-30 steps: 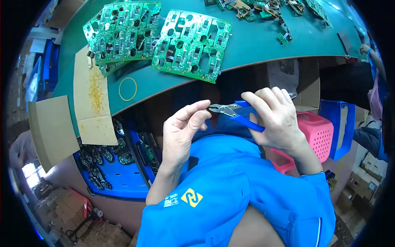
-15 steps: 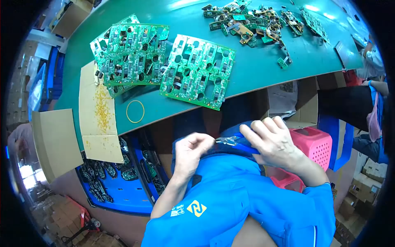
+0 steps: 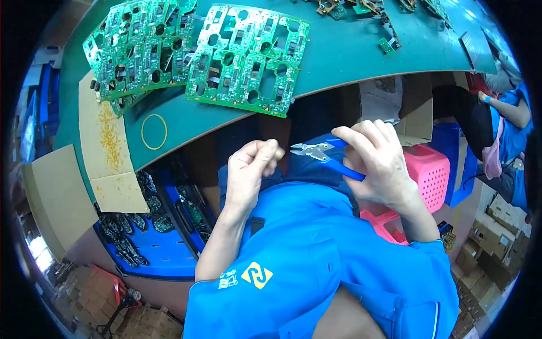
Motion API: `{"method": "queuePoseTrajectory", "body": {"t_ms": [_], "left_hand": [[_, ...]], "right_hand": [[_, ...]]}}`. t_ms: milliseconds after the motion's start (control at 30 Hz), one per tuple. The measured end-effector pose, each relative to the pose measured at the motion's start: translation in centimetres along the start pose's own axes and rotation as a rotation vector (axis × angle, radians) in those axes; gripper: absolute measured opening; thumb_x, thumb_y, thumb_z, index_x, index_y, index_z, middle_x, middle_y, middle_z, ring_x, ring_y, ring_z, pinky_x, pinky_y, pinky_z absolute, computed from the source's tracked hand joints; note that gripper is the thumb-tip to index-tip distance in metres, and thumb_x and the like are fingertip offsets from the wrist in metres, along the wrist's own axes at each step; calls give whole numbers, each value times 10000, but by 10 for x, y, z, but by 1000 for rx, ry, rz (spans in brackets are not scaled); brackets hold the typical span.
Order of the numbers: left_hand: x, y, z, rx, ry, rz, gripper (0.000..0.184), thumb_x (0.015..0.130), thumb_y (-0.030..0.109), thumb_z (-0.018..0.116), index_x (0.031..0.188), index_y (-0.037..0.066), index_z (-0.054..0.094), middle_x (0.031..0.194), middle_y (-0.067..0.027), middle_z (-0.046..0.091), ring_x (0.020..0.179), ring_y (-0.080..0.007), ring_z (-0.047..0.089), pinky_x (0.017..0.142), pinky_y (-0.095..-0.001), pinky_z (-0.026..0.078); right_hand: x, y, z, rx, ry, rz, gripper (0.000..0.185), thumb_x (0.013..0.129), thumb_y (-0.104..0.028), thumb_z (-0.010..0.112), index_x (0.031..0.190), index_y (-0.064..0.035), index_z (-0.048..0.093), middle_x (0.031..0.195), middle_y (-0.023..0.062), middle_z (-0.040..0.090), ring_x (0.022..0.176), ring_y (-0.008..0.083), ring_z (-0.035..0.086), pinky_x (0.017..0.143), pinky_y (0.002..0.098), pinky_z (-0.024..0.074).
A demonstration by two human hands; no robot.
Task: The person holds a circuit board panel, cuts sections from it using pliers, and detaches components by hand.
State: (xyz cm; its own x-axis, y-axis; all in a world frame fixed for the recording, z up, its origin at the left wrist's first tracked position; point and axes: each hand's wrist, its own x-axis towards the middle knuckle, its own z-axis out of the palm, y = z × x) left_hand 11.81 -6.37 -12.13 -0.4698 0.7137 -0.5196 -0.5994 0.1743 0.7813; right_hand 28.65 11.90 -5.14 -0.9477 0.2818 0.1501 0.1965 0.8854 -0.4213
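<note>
My right hand (image 3: 379, 161) is closed round the blue handles of a pair of side cutters (image 3: 316, 152), whose metal jaws point left and are parted at the tip. Just left of the jaws, my left hand (image 3: 251, 166) is closed, thumb against the fingers. Whatever it pinches, if anything, is hidden or too small to name. Both hands are over my lap, below the front edge of the green table (image 3: 339, 79). On that table lie a green circuit board panel (image 3: 245, 62) and, to its left, a stack of similar panels (image 3: 141, 48).
A yellow rubber band (image 3: 154, 131) lies near the table edge. Beside it is a cardboard strip (image 3: 107, 147) with small yellow bits. Loose board pieces (image 3: 387, 45) sit further back. Blue trays (image 3: 155, 243) hold dark parts at left; a pink basket (image 3: 426, 175) stands at right, with a co-worker (image 3: 508, 118) beyond.
The cutters have come away from my left fingertips, and their handles have spread. My view has shifted, so the table and boards appear higher and further left.
</note>
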Motion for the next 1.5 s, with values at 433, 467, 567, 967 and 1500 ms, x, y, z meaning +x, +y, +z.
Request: {"method": "queuePoseTrajectory", "body": {"t_ms": [433, 467, 567, 967, 1500], "left_hand": [[0, 27, 3, -13, 85, 131, 303, 953, 119, 636, 1199, -51, 589, 1136, -187, 667, 970, -215, 674, 914, -293, 526], [-1, 30, 5, -123, 84, 161, 312, 958, 113, 625, 1224, -43, 576, 1138, -190, 664, 975, -227, 677, 917, -307, 531], [-7, 44, 14, -301, 65, 144, 342, 963, 91, 608, 1270, -40, 536, 1157, -193, 652, 1000, -237, 673, 929, -318, 529], [-8, 73, 36, -244, 109, 264, 492, 955, 21, 579, 1394, -15, 362, 1270, -198, 573, 1045, -266, 670, 944, -338, 534], [-39, 57, 27, -264, -20, 182, 686, 876, -146, 569, 1447, 84, 265, 1309, -205, 540, 1082, -298, 659, 947, -375, 543]], "right_hand": [[15, 8, -6, 148, 78, 66, 577, 617, -6, 670, 1187, -66, 606, 956, 83, 556, 792, 222, 503, 724, 321, 410], [18, 8, -6, 235, 82, 96, 573, 623, -4, 672, 1190, -65, 611, 964, 85, 565, 799, 221, 512, 736, 318, 419], [34, 9, -8, 353, 123, 129, 559, 644, -1, 670, 1198, -59, 610, 981, 87, 576, 804, 213, 521, 741, 307, 429], [175, 35, -3, 269, 397, -78, 510, 758, -64, 710, 1247, -16, 573, 1098, 110, 620, 888, 212, 609, 815, 328, 517], [68, 9, -39, 275, 103, -67, 583, 635, -69, 717, 1208, -44, 614, 1002, 75, 587, 792, 207, 522, 706, 295, 445]]}}
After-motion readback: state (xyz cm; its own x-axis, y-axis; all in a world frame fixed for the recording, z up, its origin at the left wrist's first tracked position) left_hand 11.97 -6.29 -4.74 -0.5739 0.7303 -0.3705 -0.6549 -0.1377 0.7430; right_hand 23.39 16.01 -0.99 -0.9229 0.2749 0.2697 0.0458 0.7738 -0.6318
